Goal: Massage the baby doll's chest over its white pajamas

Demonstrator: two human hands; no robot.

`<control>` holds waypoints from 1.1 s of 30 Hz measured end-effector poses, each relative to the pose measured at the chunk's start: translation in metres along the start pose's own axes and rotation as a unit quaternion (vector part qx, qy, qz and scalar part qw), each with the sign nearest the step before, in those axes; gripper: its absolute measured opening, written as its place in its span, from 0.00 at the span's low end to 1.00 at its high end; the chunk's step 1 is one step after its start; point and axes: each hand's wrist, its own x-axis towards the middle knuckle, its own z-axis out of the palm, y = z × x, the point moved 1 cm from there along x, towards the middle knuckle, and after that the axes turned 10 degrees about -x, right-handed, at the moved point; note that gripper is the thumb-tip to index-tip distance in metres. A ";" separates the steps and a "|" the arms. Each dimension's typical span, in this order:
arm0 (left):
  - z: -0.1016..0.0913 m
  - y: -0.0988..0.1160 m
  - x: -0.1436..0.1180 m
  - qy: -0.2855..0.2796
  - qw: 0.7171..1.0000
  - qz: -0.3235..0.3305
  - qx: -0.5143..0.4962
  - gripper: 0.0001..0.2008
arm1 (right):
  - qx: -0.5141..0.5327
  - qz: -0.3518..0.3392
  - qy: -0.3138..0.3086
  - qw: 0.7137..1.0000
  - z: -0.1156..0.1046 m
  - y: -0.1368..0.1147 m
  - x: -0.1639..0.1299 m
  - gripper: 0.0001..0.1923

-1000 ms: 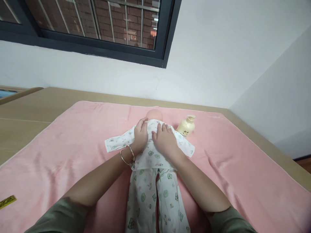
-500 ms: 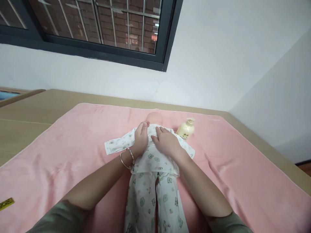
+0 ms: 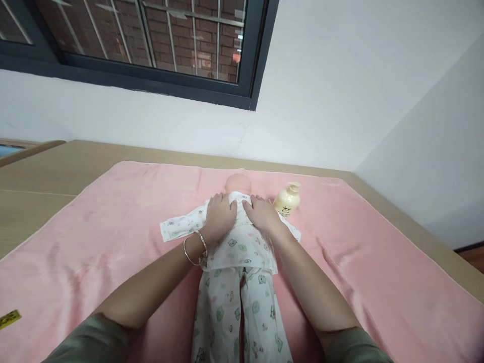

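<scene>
Both hands are laid flat, palms down, on the upper chest of a small baby doll dressed in a white cotton suit printed with green and brown figures [image 3: 236, 252], which lies on its back in the middle of a pink plush blanket [image 3: 113, 242] spread over a pale wooden tabletop [image 3: 41, 171]. Compared with a second ago, the left hand [image 3: 220, 217] and the right hand [image 3: 263, 214] have been slid upward along the garment, from the chest toward the collar, and their fingertips are now brought close together just below the doll's bare, pinkish head [image 3: 238, 182]. From this shift the top of the little jacket is judged to be in the course of being smoothed or closed at the neck. No grip is formed by either hand: the fingers are spread loosely and pressed onto the cloth, and nothing is pinched as far as can be seen. Two thin silver bangles [image 3: 195, 246] are worn on the left wrist. A single container is in view, a cream-coloured plastic pump bottle [image 3: 287, 199], lying just beside the doll's shoulder near the right hand; its contents cannot be seen through the opaque wall. A yellow strip [image 3: 9, 318] is left at the blanket's near left edge.
</scene>
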 end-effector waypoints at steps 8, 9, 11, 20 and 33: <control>-0.018 0.003 0.005 -0.099 0.994 0.039 0.025 0.23 | -0.050 -0.004 0.010 0.999 -0.002 -0.015 -0.012 0.30; -0.019 0.000 0.009 -0.114 0.993 0.024 0.010 0.24 | -0.067 -0.010 0.010 0.998 -0.002 -0.021 -0.017 0.30; -0.021 -0.007 0.017 -0.134 0.991 -0.008 -0.017 0.24 | -0.078 -0.035 0.008 0.996 -0.003 -0.032 -0.027 0.31; -0.027 0.013 -0.002 -0.141 0.980 0.080 0.113 0.20 | 0.042 -0.027 0.020 0.999 0.005 -0.013 -0.007 0.36; -0.028 -0.005 0.016 -0.164 0.986 0.023 -0.014 0.19 | 0.009 -0.040 -0.010 0.999 -0.012 -0.028 -0.028 0.29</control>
